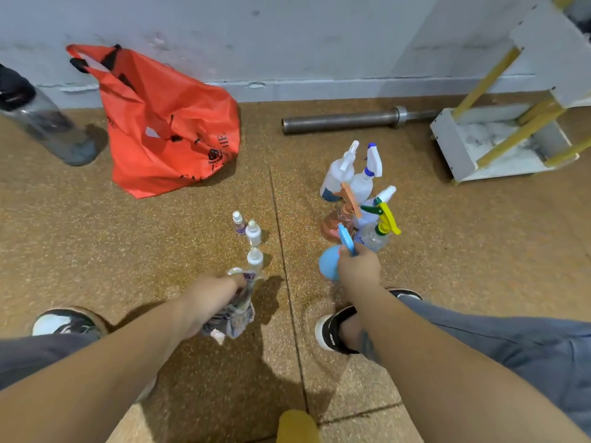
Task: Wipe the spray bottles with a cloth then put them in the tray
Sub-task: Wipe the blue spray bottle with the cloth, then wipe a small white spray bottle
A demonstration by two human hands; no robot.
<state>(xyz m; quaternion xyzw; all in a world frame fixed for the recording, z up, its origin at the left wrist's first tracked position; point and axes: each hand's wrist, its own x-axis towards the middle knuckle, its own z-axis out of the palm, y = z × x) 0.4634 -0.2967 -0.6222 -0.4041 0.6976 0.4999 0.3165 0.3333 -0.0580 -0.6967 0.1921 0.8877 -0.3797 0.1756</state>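
Yellow obj. (297, 426) at btm edge: cut off, not identified. L hand (214, 290) is curled round bunched cloth (235, 318). R hand (358, 270) is clamped on neck of blue spray bottle (327, 263), just beside bottle cluster (358, 199). Risk: neighbours toppled on lift-out, trigger heads crowded. Tray not made out w/ certainty.

Small bottles (253, 233) stand in a row before you, w/ spray bottles (355, 187) near on the right. Behind, along the wall (319, 43): bag (166, 123) at left, metal bar (339, 121), then rack (454, 145) far right.
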